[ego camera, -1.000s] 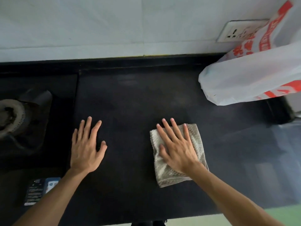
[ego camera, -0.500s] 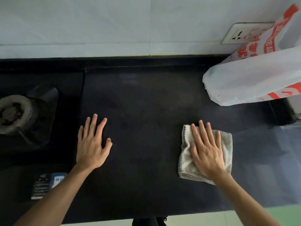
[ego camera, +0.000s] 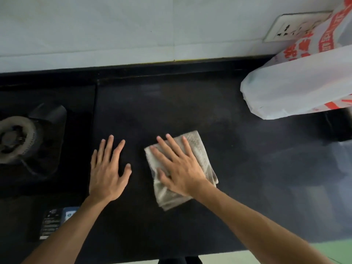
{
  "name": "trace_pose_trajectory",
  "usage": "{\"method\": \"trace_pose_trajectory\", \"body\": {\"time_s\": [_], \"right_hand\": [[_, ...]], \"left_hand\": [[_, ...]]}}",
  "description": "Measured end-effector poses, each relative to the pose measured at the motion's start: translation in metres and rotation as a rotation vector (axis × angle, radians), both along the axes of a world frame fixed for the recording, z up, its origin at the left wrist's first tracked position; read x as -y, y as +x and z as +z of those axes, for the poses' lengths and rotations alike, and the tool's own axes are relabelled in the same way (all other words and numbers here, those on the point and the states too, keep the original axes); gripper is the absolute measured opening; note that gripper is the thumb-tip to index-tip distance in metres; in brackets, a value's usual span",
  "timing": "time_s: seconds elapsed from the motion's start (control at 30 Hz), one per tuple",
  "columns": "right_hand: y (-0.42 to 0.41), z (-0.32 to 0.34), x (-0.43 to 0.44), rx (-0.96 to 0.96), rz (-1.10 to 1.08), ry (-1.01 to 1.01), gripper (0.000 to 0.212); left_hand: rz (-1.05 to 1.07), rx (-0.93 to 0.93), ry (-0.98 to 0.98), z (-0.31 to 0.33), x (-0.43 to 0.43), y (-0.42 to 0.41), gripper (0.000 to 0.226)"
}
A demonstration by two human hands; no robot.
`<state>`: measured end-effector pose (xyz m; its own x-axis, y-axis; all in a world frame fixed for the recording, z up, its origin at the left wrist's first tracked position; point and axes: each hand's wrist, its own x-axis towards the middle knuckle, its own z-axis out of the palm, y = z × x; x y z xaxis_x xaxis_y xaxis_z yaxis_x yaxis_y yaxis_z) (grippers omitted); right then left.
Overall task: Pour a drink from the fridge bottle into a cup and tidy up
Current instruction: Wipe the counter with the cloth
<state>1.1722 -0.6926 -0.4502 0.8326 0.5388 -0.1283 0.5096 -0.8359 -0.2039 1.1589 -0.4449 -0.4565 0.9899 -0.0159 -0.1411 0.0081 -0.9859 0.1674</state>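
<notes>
A folded grey cloth (ego camera: 200,147) lies flat on the black countertop (ego camera: 171,103), near its middle. My right hand (ego camera: 179,168) presses down on the cloth with the fingers spread and pointing up-left. My left hand (ego camera: 108,168) rests palm-down on the bare counter just left of the cloth, fingers apart, holding nothing. No bottle or cup is in view.
A gas burner (ego camera: 15,138) sits in the hob at the left, with a label (ego camera: 55,221) on its front. A white plastic bag with red print (ego camera: 297,82) lies at the back right, below a wall socket (ego camera: 289,27). The counter's front edge runs along the bottom.
My right hand has slid the cloth back to the left, close to my left hand, after a sweep to the right. My left hand has stayed in place.
</notes>
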Motion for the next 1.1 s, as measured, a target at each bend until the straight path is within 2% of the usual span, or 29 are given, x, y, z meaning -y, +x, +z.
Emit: {"method": "trace_pose_trajectory", "body": {"time_s": [0.07, 0.17, 0.3, 0.37, 0.53, 0.63, 0.7, 0.83, 0.9, 1.0, 1.1], "right_hand": [[-0.026, -0.002, 0.063, 0.014, -0.136, -0.028, 0.068], [-0.038, 0.002, 0.142, -0.027, -0.478, -0.081, 0.071], [-0.015, 0.001, 0.132, -0.034, -0.672, -0.125, 0.074], [0.002, 0.002, 0.085, -0.003, -0.58, -0.11, 0.076], [0.009, 0.003, -0.051, -0.026, -0.13, 0.021, 0.073], [0.005, 0.001, -0.042, -0.013, -0.05, 0.03, 0.07], [-0.005, -0.001, 0.003, -0.012, -0.132, 0.022, 0.071], [-0.019, -0.003, 0.126, 0.015, -0.497, -0.039, 0.074], [-0.015, -0.001, 0.157, -0.014, -0.598, -0.092, 0.075], [0.003, -0.003, 0.143, -0.02, -0.611, -0.145, 0.076], [0.03, -0.003, 0.098, -0.003, -0.508, -0.138, 0.078]], "left_hand": [[0.008, 0.004, -0.001, 0.0, 0.002, 0.001, 0.073], [0.015, 0.004, 0.002, 0.002, 0.007, 0.001, 0.074], [0.026, 0.0, 0.012, 0.006, 0.012, 0.001, 0.075], [0.032, 0.001, 0.006, 0.006, 0.011, 0.003, 0.075], [0.005, 0.014, 0.012, 0.003, 0.006, 0.001, 0.074], [-0.004, 0.023, -0.005, 0.002, 0.002, 0.001, 0.073], [-0.003, 0.021, -0.014, 0.002, 0.002, 0.0, 0.073], [0.013, 0.018, -0.021, 0.002, 0.006, 0.001, 0.074], [0.023, 0.016, -0.019, 0.003, 0.008, 0.001, 0.074], [0.027, 0.012, -0.011, 0.003, 0.011, 0.001, 0.074], [0.032, 0.005, -0.008, 0.002, 0.01, 0.001, 0.075]]}}
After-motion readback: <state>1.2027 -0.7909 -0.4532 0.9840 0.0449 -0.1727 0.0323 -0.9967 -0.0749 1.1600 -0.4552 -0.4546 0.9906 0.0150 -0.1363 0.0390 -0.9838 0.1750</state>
